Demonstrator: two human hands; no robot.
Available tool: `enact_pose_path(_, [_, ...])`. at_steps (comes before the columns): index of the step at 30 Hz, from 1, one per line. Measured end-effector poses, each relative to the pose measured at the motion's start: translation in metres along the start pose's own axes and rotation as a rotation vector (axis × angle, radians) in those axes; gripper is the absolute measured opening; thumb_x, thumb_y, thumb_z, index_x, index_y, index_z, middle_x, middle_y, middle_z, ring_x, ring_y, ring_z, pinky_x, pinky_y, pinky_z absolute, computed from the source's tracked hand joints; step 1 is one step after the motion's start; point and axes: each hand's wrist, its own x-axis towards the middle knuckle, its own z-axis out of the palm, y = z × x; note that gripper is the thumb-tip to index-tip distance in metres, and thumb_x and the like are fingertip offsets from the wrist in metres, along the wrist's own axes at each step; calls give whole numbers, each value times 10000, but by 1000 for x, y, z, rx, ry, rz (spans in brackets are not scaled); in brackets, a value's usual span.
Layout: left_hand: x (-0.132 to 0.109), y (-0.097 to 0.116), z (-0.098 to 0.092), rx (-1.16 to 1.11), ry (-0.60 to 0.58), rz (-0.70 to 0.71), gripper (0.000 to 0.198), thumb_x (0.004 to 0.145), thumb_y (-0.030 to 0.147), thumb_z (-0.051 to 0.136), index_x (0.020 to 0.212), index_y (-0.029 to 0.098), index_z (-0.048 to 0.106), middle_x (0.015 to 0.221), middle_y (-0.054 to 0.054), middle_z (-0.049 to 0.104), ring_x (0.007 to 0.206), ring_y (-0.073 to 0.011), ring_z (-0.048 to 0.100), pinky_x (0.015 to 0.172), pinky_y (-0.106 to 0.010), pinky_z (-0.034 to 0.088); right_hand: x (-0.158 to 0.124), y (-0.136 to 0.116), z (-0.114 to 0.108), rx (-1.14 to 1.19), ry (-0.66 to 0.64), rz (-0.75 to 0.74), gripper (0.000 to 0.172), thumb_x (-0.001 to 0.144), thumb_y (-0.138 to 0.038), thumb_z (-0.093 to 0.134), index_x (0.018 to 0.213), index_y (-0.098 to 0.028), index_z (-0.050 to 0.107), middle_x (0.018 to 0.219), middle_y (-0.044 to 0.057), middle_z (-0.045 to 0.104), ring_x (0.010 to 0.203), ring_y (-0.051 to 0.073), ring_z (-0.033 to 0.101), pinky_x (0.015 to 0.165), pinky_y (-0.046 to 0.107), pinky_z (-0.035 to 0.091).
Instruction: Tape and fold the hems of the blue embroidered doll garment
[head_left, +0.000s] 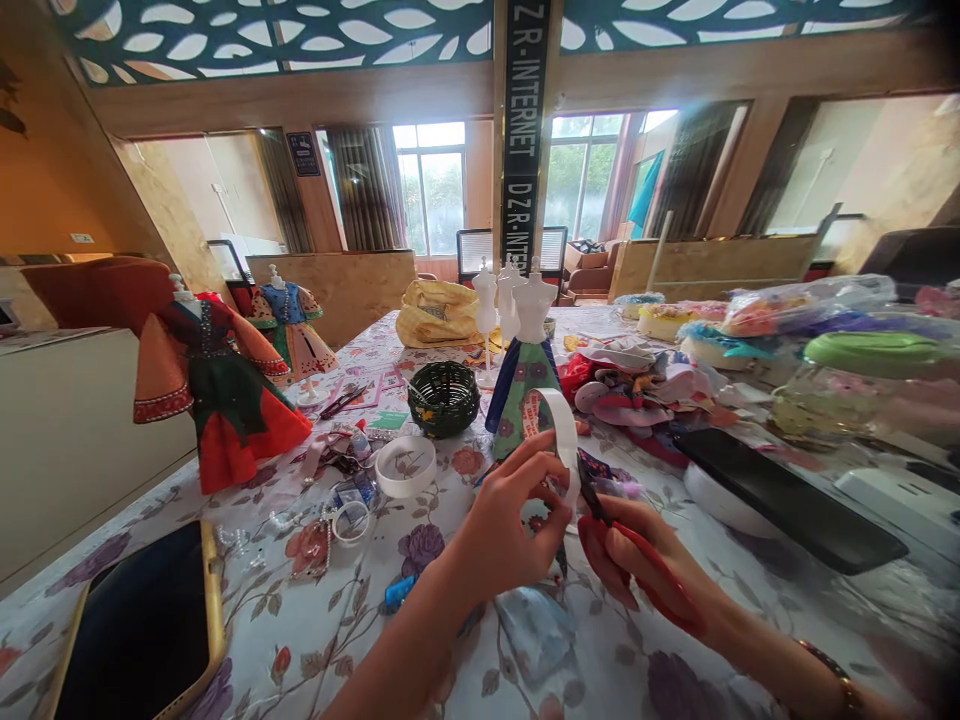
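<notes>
My left hand (517,515) is closed around a roll of white tape (568,445), which stands on edge with red print inside its core. In my right hand (649,540) is a pair of scissors with red handles (671,590). Their dark blades (590,492) are right beside the tape; whether they touch it I cannot tell. Just behind my hands stands a small white dress form (534,305) wearing a green and blue skirt (517,385). A pale blue piece of fabric (536,625) lies below my hands.
Two dressed doll forms stand at the left, one with a red and green gown (225,400). A dark woven basket (443,400), another white roll (406,490) and a tablet (139,620) lie nearby. Fabric scraps (637,385), a black phone (791,495) and a green-lidded jar (840,390) crowd the right.
</notes>
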Motion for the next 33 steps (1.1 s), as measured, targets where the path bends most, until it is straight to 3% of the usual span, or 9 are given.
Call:
enact_pose_path(8, [0, 1, 0, -52, 3, -12, 214, 700, 25, 577, 840, 175, 515, 1310, -122, 486, 720, -89, 615, 653, -225, 562, 1, -1, -1, 10, -33, -3, 513, 723, -707, 569, 674, -207, 467, 421, -70, 437, 347, 68, 317, 379, 227, 221])
enact_pose_path(13, [1, 2, 0, -57, 5, -8, 216, 694, 25, 579, 831, 179, 514, 1329, -121, 483, 792, -120, 631, 651, -225, 564, 2, -3, 1, -2, -4, 12, 521, 707, -713, 580, 650, -210, 456, 424, -77, 412, 343, 64, 314, 370, 220, 231])
enact_pose_path(20, [0, 0, 0, -14, -7, 36, 266, 704, 6, 556, 895, 191, 535, 1358, -135, 467, 1040, -204, 601, 722, -251, 563, 0, -1, 2, 13, 20, 35, 497, 721, -690, 581, 645, -227, 415, 397, -93, 378, 316, 64, 290, 352, 220, 226])
enact_pose_path(33, [-2, -3, -1, 77, -13, 63, 257, 723, 13, 534, 905, 193, 520, 1332, -150, 485, 1038, -211, 608, 722, -276, 561, -1, -1, 1, -48, 29, 33, 467, 764, -658, 551, 633, -236, 400, 377, -85, 377, 303, 71, 299, 332, 225, 252])
